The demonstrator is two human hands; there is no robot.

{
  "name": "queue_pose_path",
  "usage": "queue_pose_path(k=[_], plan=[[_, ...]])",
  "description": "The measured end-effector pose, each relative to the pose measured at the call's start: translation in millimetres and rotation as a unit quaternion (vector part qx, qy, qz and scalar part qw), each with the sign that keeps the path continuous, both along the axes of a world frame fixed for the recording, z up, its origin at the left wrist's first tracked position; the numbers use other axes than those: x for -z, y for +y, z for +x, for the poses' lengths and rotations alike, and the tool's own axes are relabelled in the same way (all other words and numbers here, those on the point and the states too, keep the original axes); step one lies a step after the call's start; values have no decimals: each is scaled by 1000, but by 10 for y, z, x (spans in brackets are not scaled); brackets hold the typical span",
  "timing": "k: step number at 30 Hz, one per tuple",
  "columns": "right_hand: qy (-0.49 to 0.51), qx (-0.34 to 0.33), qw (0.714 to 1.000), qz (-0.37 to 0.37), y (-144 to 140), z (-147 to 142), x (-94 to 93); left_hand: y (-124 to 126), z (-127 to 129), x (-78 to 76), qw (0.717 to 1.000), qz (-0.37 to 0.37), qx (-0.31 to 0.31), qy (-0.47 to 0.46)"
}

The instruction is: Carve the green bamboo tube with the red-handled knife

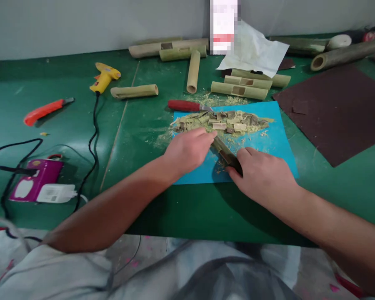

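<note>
A short bamboo tube (221,148) with a notch cut in its side slants over the blue sheet (192,177). My left hand (190,151) is closed at its far end, the fingertips mostly hidden behind the hand. Around the near end my right hand (265,171) is wrapped, thumb underneath. Just beyond my hands lies a pile of bamboo chips and shavings (218,125) on the sheet. At the pile's upper left edge rests a red-handled carving tool (184,105), its metal tip partly among the scraps.
Notched bamboo pieces (240,90) and a loose tube (134,91) lie farther back. A yellow glue gun (104,78), an orange utility knife (45,111) and a purple power strip (37,177) with cords occupy the left. Dark brown sheets (337,121) cover the right side.
</note>
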State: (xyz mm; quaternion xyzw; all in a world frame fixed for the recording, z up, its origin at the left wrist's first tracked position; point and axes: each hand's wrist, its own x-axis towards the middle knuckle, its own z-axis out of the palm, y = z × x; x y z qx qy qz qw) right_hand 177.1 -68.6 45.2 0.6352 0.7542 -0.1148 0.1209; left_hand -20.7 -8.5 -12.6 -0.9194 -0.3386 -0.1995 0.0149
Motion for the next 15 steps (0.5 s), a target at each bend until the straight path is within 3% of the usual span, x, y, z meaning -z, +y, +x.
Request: queue_pose_path(k=[6,12,15], plan=[[2,-12,1000,27,11,37,36,-75,34,-24,998,-44,28,21],[-6,-29,997,74,16,95,60,1,20,9,999,-19,47,10],[-20,-31,994,107,9,95,70,110,-22,22,1000,-2,22,-9]])
